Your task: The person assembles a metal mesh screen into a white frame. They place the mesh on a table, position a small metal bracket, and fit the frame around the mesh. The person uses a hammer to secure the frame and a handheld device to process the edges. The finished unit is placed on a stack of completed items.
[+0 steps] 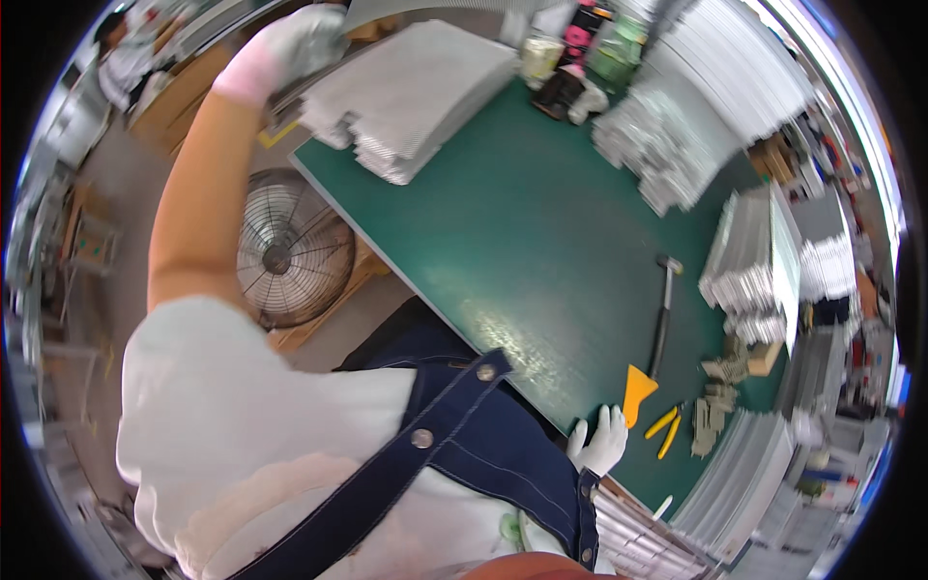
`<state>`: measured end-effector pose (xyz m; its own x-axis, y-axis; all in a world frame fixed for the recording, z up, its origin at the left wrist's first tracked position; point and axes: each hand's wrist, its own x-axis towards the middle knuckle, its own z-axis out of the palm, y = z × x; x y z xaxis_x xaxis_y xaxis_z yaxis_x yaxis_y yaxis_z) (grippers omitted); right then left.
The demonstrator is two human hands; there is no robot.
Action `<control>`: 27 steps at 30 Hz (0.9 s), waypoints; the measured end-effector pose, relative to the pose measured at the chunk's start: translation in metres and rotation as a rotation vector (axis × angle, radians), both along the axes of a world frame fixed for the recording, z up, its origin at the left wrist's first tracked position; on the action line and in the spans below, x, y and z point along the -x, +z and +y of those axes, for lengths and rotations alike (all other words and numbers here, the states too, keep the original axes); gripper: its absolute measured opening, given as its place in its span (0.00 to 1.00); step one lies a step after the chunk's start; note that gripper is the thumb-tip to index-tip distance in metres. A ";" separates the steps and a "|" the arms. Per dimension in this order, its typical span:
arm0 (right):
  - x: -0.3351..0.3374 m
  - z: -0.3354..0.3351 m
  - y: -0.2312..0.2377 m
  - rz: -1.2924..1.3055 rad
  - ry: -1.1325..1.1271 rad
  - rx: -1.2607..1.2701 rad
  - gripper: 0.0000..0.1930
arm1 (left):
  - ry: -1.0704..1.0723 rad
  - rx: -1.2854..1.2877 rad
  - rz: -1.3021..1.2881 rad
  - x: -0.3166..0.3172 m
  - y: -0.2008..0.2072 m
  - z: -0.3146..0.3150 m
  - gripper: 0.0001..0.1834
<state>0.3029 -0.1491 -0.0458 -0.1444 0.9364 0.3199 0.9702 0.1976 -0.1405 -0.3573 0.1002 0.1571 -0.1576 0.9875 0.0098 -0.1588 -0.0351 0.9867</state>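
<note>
My left arm stretches out to the far left, and my left hand (302, 46) in a white glove is beside a stack of grey perforated metal sheets (416, 82). Motion smears its fingers, so whether they grip anything is unclear. Another grey sheet (435, 8) runs along the top edge, close to that hand. My right hand (603, 442), also in a white glove, rests at the near edge of the green table (483, 222) with its fingers apart. Its fingertips are nearest a yellow scraper (636, 391). Yellow-handled pliers (665, 427) and a black-handled hammer (664, 314) lie beyond it.
More metal sheets (667, 140) are piled at the far right, with further stacks (749, 256) along the right side. Small metal parts (713, 416) lie near the pliers. A floor fan (290, 251) stands left of the table. Another person (126, 63) is at the upper left.
</note>
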 end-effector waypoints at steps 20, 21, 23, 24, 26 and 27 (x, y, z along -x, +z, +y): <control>0.032 0.334 0.145 0.548 0.205 -0.247 0.21 | -0.104 -0.322 1.248 -0.355 -0.023 0.204 0.24; 0.031 0.376 0.150 0.656 0.145 -0.259 0.23 | 0.035 -0.332 1.300 -0.362 -0.021 0.234 0.26; 0.018 0.445 0.151 0.693 -0.082 -0.316 0.34 | 0.128 -0.182 1.311 -0.380 -0.015 0.277 0.30; 0.011 0.480 0.143 0.709 -0.188 -0.196 0.37 | 0.018 -0.070 1.296 -0.384 -0.018 0.296 0.31; -0.003 0.513 0.140 0.630 -0.327 -0.010 0.42 | -0.227 0.093 1.227 -0.399 -0.024 0.322 0.34; -0.002 0.517 0.142 0.542 -0.354 0.065 0.43 | -0.267 0.041 1.293 -0.404 -0.024 0.323 0.34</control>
